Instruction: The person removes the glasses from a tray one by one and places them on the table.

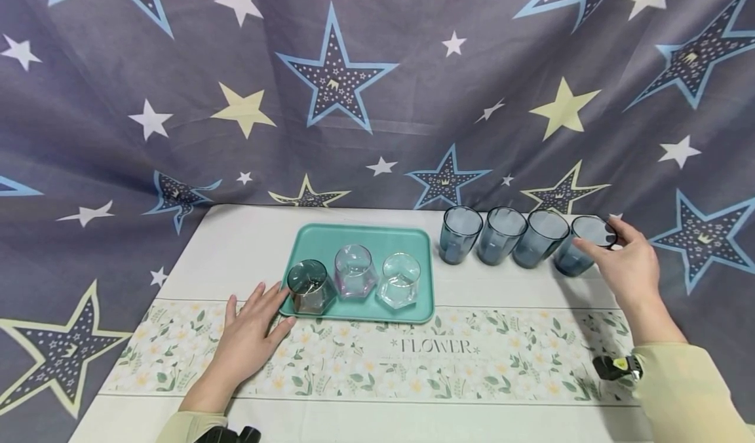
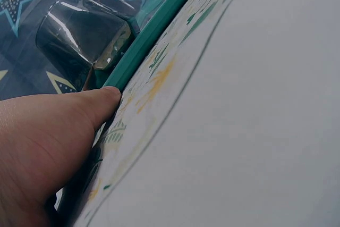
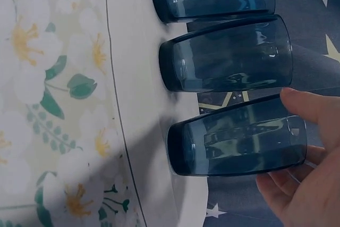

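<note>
My right hand grips the upper part of a blue drinking glass at the right end of a row; in the right wrist view, the thumb and fingers lie on opposite sides of that glass near its rim. With its fingers spread, my left hand touches the near left corner of a green tray. The left wrist view has the thumb against the tray's edge. On the tray stand a dark grey tumbler, a pinkish tumbler and a clear tumbler.
Three more blue glasses, a left one, a middle one and a right one, stand upright beside the held glass. Behind the white table hangs a star-patterned cloth. A floral band crosses the tabletop.
</note>
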`<state>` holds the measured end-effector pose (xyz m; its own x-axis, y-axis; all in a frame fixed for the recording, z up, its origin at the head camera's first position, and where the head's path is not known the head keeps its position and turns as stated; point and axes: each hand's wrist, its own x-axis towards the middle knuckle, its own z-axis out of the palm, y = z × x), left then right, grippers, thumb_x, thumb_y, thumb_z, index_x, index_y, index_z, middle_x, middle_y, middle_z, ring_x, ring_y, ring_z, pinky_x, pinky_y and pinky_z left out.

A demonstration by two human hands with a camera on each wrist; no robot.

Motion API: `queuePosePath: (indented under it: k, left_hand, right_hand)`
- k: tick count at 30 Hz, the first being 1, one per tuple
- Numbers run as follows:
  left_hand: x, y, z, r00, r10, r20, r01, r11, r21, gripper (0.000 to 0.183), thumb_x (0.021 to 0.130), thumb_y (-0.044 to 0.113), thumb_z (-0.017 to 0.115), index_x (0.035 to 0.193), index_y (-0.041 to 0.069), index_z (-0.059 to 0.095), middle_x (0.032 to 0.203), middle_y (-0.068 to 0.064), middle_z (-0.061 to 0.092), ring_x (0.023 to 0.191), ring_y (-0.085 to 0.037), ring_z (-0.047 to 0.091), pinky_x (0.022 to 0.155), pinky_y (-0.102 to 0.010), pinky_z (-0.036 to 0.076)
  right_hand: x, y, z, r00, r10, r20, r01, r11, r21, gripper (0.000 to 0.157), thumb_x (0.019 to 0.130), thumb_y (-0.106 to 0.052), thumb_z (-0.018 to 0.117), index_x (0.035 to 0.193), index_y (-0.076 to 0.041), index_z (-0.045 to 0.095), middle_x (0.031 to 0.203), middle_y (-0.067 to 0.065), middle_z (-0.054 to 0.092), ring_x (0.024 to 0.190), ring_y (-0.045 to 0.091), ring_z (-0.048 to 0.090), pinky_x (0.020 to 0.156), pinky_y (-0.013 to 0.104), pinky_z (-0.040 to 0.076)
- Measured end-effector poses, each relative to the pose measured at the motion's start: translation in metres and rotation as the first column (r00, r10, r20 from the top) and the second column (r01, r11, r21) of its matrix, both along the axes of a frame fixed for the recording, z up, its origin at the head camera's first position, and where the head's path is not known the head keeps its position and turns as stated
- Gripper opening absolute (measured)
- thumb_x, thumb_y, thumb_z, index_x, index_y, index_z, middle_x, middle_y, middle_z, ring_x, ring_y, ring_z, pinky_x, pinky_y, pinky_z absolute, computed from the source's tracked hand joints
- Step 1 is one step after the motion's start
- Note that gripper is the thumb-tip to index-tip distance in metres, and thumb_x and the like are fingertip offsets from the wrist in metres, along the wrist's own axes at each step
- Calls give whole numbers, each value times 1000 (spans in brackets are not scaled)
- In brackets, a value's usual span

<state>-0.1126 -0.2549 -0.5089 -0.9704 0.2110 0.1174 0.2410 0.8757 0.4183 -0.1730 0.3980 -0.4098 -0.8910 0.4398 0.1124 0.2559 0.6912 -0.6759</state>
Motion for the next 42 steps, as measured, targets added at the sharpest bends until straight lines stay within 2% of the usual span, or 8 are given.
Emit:
queuePosePath:
  k: [9,14,19,23,28,32,38,42]
  left_hand:
    - [0,-2,-1,1000,0,2,0,1000,-4,66,112,41,67,167,9,50,172,-16,44,164,-44,26,128,-76,-4]
    - [1,-1,0,1000,-2,11,2,1000,2,66,111,40,68,167,9,49,173,-16,44,165,-44,25,128,-76,-5]
    - [1,0,0,1000,-8,-15,8,1000,6,66,111,40,68,166,9,51,171,-17,46,163,-46,28,127,-77,-3]
    - [1,0,0,999,-12,-48,13,1000,13,64,110,39,69,165,8,53,170,-18,48,162,-47,30,127,-78,0]
    - [1,0,0,998,-14,-53,15,1000,17,65,110,39,70,165,8,53,170,-18,48,162,-47,31,127,-78,1]
    - [2,-1,1,1000,-8,-27,9,1000,13,66,110,38,70,166,9,51,171,-17,46,163,-46,29,128,-76,-1]
    - [1,-1,3,1000,-7,-13,7,1000,8,66,111,40,68,167,9,50,172,-17,45,163,-46,28,127,-77,-2]
    - [1,-1,4,1000,-9,-13,9,1000,7,66,112,42,67,167,10,50,172,-17,45,163,-45,28,127,-77,-3]
  right_hand:
    - [1,4,0,996,93,9,-93,995,22,90,107,-44,74,174,-4,29,166,33,44,145,57,47,113,73,39]
    - [5,3,1,995,95,19,-96,995,28,92,107,-44,73,175,-3,27,170,36,36,146,61,43,115,76,37]
    - [8,-4,8,997,67,-44,-63,995,82,89,105,-37,77,172,-1,32,169,37,35,150,61,36,120,77,29]
    - [13,-17,20,991,48,-123,-37,995,93,85,103,-30,80,172,-4,36,173,30,34,157,54,32,124,75,25]
    - [20,-43,37,977,73,-199,-54,993,101,84,101,-25,84,171,-10,41,175,20,37,159,48,33,125,72,28]
    - [25,-65,46,962,125,-242,-101,989,112,83,99,-20,86,170,-10,44,172,20,41,155,48,38,122,72,32]
    - [31,-98,55,926,213,-313,-185,976,117,85,94,-12,92,167,-10,50,166,21,49,149,48,47,120,69,37]
    - [34,-122,56,902,264,-343,-250,965,84,86,91,-10,94,166,-12,52,162,18,53,145,45,52,122,61,40]
